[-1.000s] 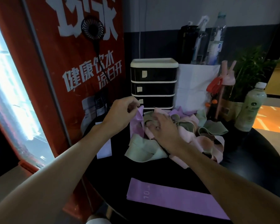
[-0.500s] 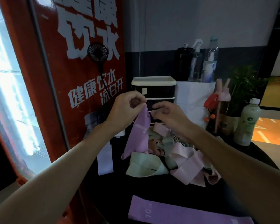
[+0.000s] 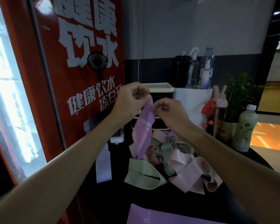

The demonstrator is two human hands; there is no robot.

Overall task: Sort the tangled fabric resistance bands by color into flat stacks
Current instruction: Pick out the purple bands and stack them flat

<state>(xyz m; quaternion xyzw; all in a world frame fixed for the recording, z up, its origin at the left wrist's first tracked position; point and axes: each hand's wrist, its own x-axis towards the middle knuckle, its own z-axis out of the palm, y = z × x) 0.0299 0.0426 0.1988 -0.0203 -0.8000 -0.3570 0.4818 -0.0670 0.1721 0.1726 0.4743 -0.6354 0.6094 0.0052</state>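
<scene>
my left hand (image 3: pixel 132 101) and right hand (image 3: pixel 168 110) pinch the top of the long purple fabric band (image 3: pixel 144 128), raised to draw it out of the tangled green-and-pink band pile (image 3: pixel 181 160) (flat purple band (image 3: pixel 160 217) lies nearer me).

Can't read print on flat purple band (image 3: pixel 165 215) at near edge of bench (image 3: pixel 152 196); cropped by frame bottom. Can't trace lower end of lifted purple band (image 3: pixel 144 128) into tangled pile (image 3: pixel 181 165). Can't see most of drawer unit (image 3: pixel 160 89) behind left hand (image 3: pixel 129 101) and right hand (image 3: pixel 168 110). Too small to read bottle (image 3: pixel 245 128) label.
</scene>
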